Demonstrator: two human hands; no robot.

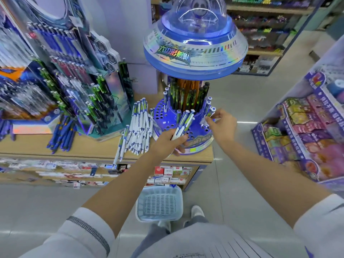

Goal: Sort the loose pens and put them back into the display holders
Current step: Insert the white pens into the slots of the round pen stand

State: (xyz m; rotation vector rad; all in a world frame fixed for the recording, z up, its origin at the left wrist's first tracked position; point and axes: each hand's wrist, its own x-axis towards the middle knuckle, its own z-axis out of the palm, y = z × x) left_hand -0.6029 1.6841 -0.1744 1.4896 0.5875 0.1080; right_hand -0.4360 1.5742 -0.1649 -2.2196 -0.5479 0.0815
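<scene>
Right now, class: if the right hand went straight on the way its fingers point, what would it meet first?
Probably the upright pens in the round blue holder, just beyond the right hand; depth is unclear.

White pens [137, 131] heaped beside blue holder [160, 127], seemingly part-filled.

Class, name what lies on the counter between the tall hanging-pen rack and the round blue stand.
A heap of loose white pens, in the head view.
</scene>
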